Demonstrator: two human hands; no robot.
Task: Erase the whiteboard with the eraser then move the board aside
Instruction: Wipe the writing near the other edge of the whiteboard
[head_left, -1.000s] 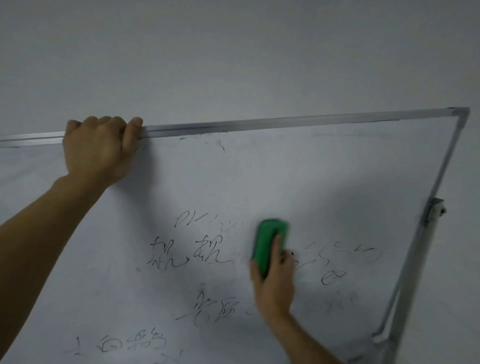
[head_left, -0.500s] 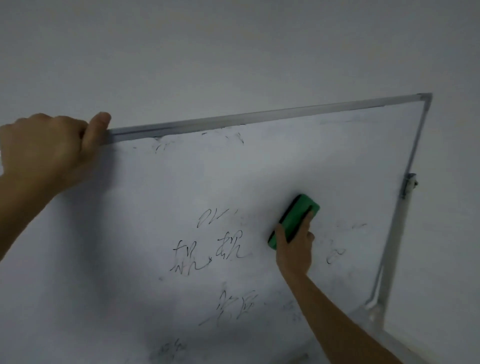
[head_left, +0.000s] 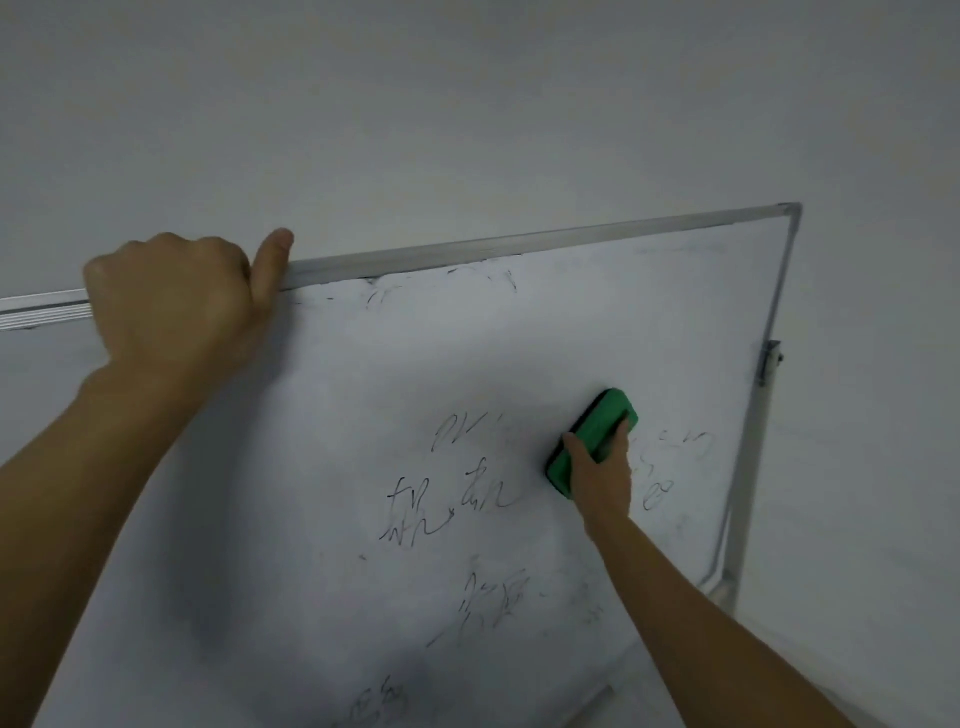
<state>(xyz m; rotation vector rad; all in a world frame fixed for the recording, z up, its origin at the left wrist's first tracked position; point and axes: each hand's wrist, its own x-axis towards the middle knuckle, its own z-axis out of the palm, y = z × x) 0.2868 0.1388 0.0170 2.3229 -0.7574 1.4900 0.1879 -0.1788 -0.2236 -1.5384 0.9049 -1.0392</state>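
Observation:
A whiteboard (head_left: 597, 322) in a silver frame fills the lower part of the head view, tilted, with black handwriting across its middle and bottom. My left hand (head_left: 176, 306) grips the board's top rail at the left, fingers curled over the edge and thumb up. My right hand (head_left: 602, 475) holds a green eraser (head_left: 597, 431) flat against the board, right of the written marks. Faint smeared marks lie to the right of the eraser.
A plain white wall (head_left: 467, 114) stands behind the board. A silver stand leg (head_left: 743, 499) runs down the board's right side, with a clamp (head_left: 769, 361) near its top.
The eraser has swept up and to the right from the middle of the writing. My view has shifted, so the board's corner sits lower. My left hand keeps its hold on the rail.

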